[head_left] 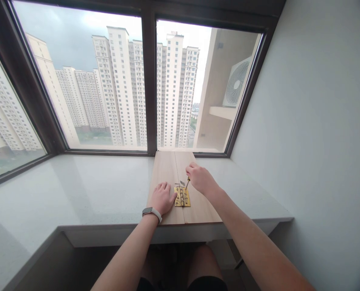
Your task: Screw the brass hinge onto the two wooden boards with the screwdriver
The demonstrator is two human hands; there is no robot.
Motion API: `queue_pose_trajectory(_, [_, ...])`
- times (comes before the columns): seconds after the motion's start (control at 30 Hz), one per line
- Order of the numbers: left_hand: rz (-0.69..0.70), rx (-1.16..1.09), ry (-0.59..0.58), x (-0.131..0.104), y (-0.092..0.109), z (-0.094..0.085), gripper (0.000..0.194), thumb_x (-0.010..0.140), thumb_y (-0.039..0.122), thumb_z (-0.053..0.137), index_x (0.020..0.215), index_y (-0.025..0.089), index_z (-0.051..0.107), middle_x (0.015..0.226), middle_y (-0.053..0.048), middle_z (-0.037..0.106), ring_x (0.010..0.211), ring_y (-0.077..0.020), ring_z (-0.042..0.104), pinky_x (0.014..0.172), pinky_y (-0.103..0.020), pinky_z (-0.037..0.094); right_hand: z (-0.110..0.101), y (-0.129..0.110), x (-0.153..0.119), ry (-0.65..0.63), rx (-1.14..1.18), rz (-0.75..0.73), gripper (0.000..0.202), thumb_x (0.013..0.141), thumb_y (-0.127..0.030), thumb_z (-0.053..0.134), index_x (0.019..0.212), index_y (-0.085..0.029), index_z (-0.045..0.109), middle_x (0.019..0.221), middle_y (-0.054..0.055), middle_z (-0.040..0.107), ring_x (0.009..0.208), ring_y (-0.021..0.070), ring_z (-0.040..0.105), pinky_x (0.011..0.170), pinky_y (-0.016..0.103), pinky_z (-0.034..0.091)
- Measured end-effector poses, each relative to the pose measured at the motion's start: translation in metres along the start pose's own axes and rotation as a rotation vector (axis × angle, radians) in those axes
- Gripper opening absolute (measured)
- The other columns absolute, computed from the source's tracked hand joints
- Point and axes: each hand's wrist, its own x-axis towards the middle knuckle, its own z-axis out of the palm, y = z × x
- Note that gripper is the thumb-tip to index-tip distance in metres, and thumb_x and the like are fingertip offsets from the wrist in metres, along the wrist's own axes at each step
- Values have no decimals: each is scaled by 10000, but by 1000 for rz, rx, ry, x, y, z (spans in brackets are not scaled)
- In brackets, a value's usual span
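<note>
Two pale wooden boards [164,169] lie side by side on the white sill, with a narrow seam between them. A brass-coloured hinge [182,198] lies flat across the seam. My left hand [163,198] rests flat on the left board, fingers stretched out, its thumb at the hinge's left edge. My right hand [200,178] is closed round the handle of a screwdriver [188,182], held tilted with its tip at the upper right part of the hinge. Several small dark screws [182,183] lie on the boards just beyond the hinge.
The white sill [107,190] extends to both sides of the boards and ends in a front edge above my knees. Dark-framed windows [151,81] stand behind it. A plain wall [313,121] closes off the right side.
</note>
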Motion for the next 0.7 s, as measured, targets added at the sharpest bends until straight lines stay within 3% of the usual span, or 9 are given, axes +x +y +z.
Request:
queue_pose_trajectory(0.3, [-5,-3,9,0,-1,2,597,1025,632,394,1373,193,601,1506,-151,539,1406,-330,433,1168,-463,331,-7,8,-2,-65,78,-49,249,1056,-114,442,1170,-196,648,1135,90,658,928,177,662,802,263,416])
queue_pose_trajectory(0.7, [-4,-9,6,1,0,3,631,1020,649,384,1394,188,597,1524,-162,527,1418,-341,427,1174,-477,328,-6,-3,-3,-25,-5,115,179,1076,-257,451,1137,-213,613,1067,95,653,840,200,653,708,292,372])
